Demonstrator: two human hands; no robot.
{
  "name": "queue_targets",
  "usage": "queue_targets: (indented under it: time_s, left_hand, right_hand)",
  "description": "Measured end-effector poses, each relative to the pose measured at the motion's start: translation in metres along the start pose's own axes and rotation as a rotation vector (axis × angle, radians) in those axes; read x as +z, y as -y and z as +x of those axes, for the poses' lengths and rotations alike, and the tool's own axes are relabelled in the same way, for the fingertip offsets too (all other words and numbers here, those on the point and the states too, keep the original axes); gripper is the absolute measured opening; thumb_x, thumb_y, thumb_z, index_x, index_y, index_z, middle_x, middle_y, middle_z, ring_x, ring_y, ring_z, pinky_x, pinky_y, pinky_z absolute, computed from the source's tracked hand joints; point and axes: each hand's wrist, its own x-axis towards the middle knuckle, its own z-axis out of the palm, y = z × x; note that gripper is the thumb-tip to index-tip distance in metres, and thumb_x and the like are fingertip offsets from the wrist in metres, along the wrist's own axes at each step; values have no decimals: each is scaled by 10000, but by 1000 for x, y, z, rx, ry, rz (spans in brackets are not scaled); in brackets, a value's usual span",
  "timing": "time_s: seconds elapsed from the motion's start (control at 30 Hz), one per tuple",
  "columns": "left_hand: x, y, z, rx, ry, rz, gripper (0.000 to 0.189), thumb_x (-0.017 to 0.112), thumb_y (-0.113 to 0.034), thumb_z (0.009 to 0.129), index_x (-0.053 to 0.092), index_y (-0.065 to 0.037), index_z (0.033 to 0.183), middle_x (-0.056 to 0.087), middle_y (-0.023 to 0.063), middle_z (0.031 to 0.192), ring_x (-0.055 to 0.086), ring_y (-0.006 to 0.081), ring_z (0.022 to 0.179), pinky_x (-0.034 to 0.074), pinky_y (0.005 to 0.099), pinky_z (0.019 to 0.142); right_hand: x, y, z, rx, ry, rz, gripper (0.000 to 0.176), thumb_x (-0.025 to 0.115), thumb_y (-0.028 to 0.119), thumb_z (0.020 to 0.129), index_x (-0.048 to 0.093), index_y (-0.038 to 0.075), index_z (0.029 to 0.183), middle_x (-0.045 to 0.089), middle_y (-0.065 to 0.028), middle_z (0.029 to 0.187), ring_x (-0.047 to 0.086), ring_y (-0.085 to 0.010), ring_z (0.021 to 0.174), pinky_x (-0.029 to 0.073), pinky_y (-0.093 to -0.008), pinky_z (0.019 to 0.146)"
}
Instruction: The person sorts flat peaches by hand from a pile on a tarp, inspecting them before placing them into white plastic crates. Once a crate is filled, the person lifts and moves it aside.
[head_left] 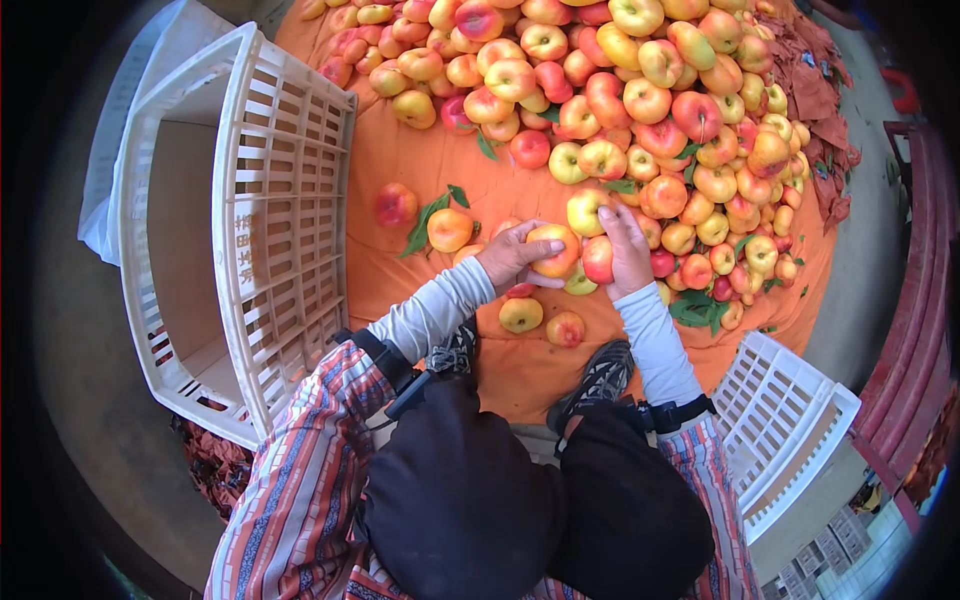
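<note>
My left hand (512, 258) is closed around an orange-yellow flat peach (553, 250), its thumb lying across the top. Right beside it, my right hand (628, 258) curls around a red-orange flat peach (597, 260). A yellow flat peach (586, 213) sits at the right fingertips, and a greenish one (579, 281) shows below and between the two hands. Under my hands, a yellow flat peach (520, 315) and a red-orange one (566, 329) lie on the orange cloth (400, 290).
A large heap of flat peaches (650, 100) covers the cloth ahead and to the right. White slatted crates stand on their sides at left (290, 200) and lower right (785, 410). Loose peaches (396, 204) and green leaves (428, 222) lie left of the heap. My shoes rest on the cloth's near edge.
</note>
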Motion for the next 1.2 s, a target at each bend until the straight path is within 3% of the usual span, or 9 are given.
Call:
queue_targets:
  time_s: [0.2,0.27,0.43,0.67,0.77,0.83,0.9,1.03,1.2]
  left_hand:
    - [-30,17,7,16,37,-337,319,499,-270,880,494,-51,1112,558,105,1082,573,223,963,519,361,811]
    - [-24,6,-1,-14,247,-540,394,458,-351,887,485,-52,1142,558,123,1079,569,249,964,498,390,820]
    - [-12,8,-31,116,86,-645,457,386,-392,896,452,-46,1188,529,134,1122,541,267,1010,464,401,860]
    - [1,-4,-69,81,148,-666,511,498,-493,816,475,-100,1142,482,112,1182,467,293,1092,473,518,784]
    - [1,-42,-124,578,-72,-280,650,625,-333,760,302,-92,1269,379,85,1275,378,250,1172,406,353,941]
    - [17,-81,-177,482,291,-636,729,647,-301,736,265,-66,1311,310,120,1317,329,253,1201,507,390,773]
    - [18,-112,-236,524,75,-673,670,634,-315,755,320,-42,1280,311,135,1326,417,253,1116,522,385,673]
    - [7,-133,-314,814,-272,-599,387,586,-256,813,503,-2,1094,394,148,1276,517,284,1047,505,397,788]
    - [-156,-129,-379,898,-927,-641,401,640,-285,769,538,-46,1074,551,173,1106,522,294,1054,444,433,904]
  right_hand:
    - [47,28,-23,-979,329,-1072,445,712,185,651,533,90,1047,593,-80,943,586,-266,789,494,-324,654]
    - [52,16,-30,-1078,445,-1276,449,701,227,633,527,146,1038,544,-39,1021,539,-217,896,462,-344,741]
    - [46,-7,-41,-1234,514,-1374,403,686,272,655,522,179,1011,469,-37,1099,454,-215,1039,381,-418,878]
    - [22,43,-72,-914,319,-1063,431,675,244,717,511,86,1083,484,-120,1165,486,-295,1047,409,-392,872]
    - [-53,41,-75,-483,-72,-1103,346,634,196,740,529,34,1027,527,-155,1036,523,-303,954,436,-365,804]
    - [-93,32,-81,-194,-222,-1050,339,631,181,745,533,21,1027,537,-155,995,531,-303,919,440,-364,788]
    - [-108,18,-90,-84,-264,-1047,351,637,188,742,530,18,1030,537,-151,976,534,-305,891,442,-370,777]
    - [-102,-17,-80,-481,-111,-1519,445,675,222,697,500,33,1060,514,-134,1029,498,-295,948,415,-379,814]
    - [-79,-28,-41,-228,5,-1702,619,695,267,663,428,33,1170,450,-145,1175,434,-312,1077,359,-405,906]
